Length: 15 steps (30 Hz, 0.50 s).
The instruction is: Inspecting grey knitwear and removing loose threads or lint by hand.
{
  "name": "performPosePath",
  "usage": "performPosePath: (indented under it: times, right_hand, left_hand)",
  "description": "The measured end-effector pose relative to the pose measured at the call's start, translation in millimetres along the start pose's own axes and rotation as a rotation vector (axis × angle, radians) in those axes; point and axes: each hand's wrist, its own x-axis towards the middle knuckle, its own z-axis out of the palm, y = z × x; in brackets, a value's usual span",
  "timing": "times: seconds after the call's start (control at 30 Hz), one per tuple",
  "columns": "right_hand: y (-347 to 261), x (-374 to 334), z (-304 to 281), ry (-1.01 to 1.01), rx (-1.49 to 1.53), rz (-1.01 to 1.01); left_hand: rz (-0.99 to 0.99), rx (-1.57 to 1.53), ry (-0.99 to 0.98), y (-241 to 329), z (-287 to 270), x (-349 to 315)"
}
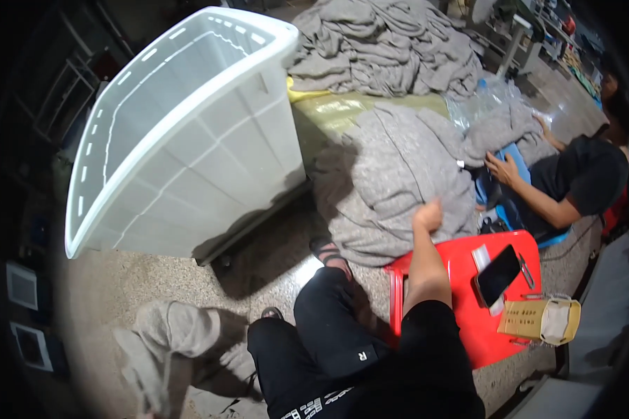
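Observation:
My right hand (428,216) reaches over the near side of a large heap of grey knitted cloth (405,164), its fingers curled. Whether any cloth is pinched in them is hidden. At the lower left a loose piece of grey cloth (178,328) hangs or lies in folds above the speckled floor. A small skin-coloured patch at the bottom edge, by that piece's lower end, may be my left hand (147,415); its fingers do not show. Below my right forearm is a red plastic stool (461,321).
A big white bin (210,153) on a dark base stands at left. A phone (497,275) and a small yellow box (538,320) sit at the stool's right. Another person's hand (504,170) touches grey cloth at right. A second grey heap (384,45) lies behind on yellow sheeting (349,110).

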Motion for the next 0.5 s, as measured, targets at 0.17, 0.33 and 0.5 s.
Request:
performPosePath:
  times: [0.17, 0.33, 0.5]
  right_hand:
    - [-74, -80, -34, 0.031, 0.558, -0.454]
    - [-121, -171, -151, -0.274, 0.725, -0.676]
    - [-135, -257, -237, -0.602, 0.923, -0.836]
  left_hand:
    - [0.663, -0.117, -0.286, 206, 132, -78]
    - [1.201, -0.371, -0.751, 415, 202, -205]
    - [1.255, -0.756, -0.859, 508, 225, -317]
